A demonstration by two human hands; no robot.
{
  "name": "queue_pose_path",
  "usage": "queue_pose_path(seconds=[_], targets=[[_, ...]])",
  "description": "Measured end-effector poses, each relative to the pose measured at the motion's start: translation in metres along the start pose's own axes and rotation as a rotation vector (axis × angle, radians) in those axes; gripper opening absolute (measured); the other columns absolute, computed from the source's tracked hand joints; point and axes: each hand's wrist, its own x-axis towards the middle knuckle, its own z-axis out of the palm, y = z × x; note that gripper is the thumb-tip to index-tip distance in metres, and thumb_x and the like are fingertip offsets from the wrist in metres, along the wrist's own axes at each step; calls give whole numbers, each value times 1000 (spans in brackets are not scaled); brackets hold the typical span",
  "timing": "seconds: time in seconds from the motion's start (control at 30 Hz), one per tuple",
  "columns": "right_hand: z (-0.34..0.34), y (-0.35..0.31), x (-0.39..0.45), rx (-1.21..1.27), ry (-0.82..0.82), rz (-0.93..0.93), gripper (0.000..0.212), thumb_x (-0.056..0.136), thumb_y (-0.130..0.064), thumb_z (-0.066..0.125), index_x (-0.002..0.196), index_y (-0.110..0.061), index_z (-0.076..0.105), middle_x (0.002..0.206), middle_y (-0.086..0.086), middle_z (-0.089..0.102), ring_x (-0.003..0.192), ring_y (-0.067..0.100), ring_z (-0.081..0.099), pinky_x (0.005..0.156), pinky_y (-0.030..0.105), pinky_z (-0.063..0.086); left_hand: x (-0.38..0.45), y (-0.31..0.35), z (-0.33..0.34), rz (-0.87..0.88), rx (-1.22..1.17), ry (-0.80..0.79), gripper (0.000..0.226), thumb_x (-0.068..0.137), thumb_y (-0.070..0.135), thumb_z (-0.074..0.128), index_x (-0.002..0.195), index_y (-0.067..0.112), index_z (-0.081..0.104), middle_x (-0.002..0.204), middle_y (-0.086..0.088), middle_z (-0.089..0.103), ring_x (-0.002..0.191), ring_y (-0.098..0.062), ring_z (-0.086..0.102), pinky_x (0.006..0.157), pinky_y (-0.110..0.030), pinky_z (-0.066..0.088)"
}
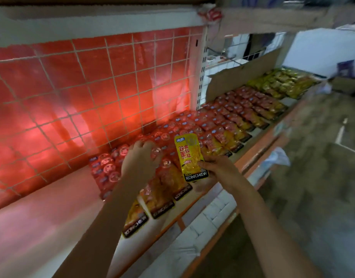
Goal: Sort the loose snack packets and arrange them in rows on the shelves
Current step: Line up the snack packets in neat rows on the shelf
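Head view: right hand (216, 169) grasps yellow Konchew packet (189, 157) upright near shelf (252, 155) edge. Left hand (141, 157), fingers curled, rests on red packets (110, 167) in rows; grip unclear.

Glossy plastic packets (228, 125); wire mesh (92, 93) (white-coated); cardboard (242, 77) matt.

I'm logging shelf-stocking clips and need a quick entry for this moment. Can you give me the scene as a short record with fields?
setting: shelf backed by a wire grid
stock: rows of red snack packets; green-yellow packets at the far end
left hand: left hand rests on the red rows, fingers curled over them
right hand: right hand holds a yellow packet upright by its lower end
free space: bare shelf to the left of the rows
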Motion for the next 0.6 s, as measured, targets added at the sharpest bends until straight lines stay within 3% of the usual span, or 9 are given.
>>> queue_pose_path(seconds=[0.1,0.2,0.27,0.43,0.6], targets=[[-50,4,8,99,101,35,21,87,-7,64,98,10,64,92,30,62,81,31,68,65,34,56,29,54,32,162,59,-67,43,90,48,49,118,17,60,120,-8,58,116,-29,50,98,-37,40],[-109,13,22,96,226,43,19,86,-3,64,90,15,61,78,15,59,56,10,62,53,18,49,53,119,63,267,94,-145,39,92,44,49,124,20,54,128,-7,51,122,-26,44,99,-35,36],[-153,21,32,92,262,49,10,86,-3,64,79,4,62,72,11,55,48,5,58,49,15,48,72,161,87,341,108,-175,37,93,43,49,122,20,53,127,-6,51,121,-25,45,96,-36,38],[-279,36,59,81,353,65,18,86,-3,64,69,-8,60,73,12,55,62,17,55,62,24,51,118,271,156,420,120,-198,39,93,50,46,114,19,57,119,-4,54,116,-27,50,91,-37,41],[-386,42,89,108,374,75,17,87,3,60,71,-2,58,68,12,56,45,6,59,53,18,53,160,366,211,478,177,-230,35,96,44,45,117,17,55,120,-6,54,112,-25,52,87,-35,41]])
